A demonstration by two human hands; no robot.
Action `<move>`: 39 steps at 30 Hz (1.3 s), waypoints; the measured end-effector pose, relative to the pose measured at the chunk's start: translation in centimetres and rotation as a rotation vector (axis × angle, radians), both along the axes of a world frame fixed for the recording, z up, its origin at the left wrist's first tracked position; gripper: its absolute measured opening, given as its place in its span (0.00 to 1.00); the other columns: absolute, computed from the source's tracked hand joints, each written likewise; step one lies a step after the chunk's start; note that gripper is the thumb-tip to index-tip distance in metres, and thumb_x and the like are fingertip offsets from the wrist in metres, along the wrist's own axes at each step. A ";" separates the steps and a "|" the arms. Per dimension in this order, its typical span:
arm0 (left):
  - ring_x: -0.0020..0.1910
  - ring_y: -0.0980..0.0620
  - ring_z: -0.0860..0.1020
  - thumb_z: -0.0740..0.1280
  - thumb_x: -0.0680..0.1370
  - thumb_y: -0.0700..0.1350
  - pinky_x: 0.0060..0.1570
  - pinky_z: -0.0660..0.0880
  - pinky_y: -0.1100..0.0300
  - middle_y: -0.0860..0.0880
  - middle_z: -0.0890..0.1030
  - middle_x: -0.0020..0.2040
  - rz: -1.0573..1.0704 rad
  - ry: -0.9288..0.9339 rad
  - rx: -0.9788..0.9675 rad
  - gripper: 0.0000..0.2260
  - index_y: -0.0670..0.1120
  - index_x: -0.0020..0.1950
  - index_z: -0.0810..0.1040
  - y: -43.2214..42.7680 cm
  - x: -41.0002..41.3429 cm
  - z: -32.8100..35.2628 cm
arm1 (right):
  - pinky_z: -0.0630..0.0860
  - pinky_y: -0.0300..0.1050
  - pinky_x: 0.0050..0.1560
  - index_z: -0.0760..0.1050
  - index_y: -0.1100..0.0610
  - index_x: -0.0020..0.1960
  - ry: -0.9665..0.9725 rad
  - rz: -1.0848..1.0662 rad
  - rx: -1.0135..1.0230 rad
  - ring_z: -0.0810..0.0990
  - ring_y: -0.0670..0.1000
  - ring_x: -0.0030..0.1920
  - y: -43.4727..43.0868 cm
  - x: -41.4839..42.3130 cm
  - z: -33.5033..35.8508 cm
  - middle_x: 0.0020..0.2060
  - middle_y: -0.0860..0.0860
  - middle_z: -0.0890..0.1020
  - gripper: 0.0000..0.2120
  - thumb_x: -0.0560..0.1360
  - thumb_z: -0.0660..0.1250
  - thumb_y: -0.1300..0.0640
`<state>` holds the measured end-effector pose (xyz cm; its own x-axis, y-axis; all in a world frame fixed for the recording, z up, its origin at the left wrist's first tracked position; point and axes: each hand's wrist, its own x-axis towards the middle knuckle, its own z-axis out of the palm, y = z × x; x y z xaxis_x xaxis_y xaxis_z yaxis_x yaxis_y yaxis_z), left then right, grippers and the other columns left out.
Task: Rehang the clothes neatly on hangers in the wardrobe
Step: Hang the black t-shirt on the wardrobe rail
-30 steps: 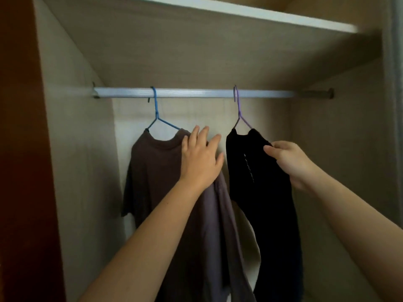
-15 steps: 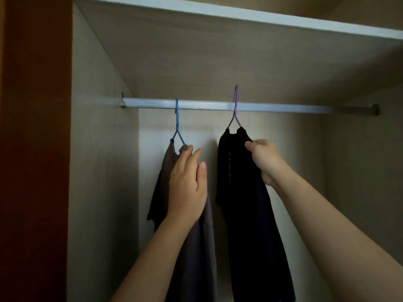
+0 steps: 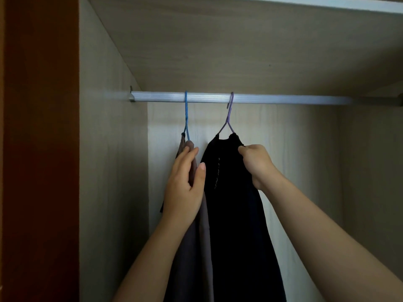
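1. Wardrobe (image 3: 109, 171): rail (image 3: 283, 99) spans it.
2. Blue hanger (image 3: 186, 118): hooked on the rail, edge-on to me, as half a second ago.
3. Brown shirt (image 3: 192, 247): hangs from it.
4. Left hand (image 3: 185, 188): fingers straight and together, flat on the shirt's shoulder, at 6 o'clock of the blue hook.
5. Purple hanger (image 3: 228, 118): at 3 o'clock of the blue one. Its hook, earlier lifted above the rail, I now see seated on it.
6. Black garment (image 3: 235, 225): hangs from it.
7. Right hand (image 3: 257, 163): pinching that garment's shoulder.
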<state>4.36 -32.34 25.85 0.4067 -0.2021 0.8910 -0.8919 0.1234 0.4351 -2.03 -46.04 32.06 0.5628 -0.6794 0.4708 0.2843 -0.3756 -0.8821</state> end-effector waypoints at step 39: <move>0.64 0.45 0.72 0.67 0.74 0.38 0.58 0.69 0.57 0.42 0.73 0.64 -0.261 0.372 0.598 0.25 0.40 0.69 0.64 8.8 -9.5 -28.1 | 0.64 0.39 0.37 0.72 0.55 0.44 0.738 -0.765 0.107 0.74 0.50 0.38 14.8 -22.9 -34.7 0.35 0.49 0.76 0.02 0.73 0.64 0.60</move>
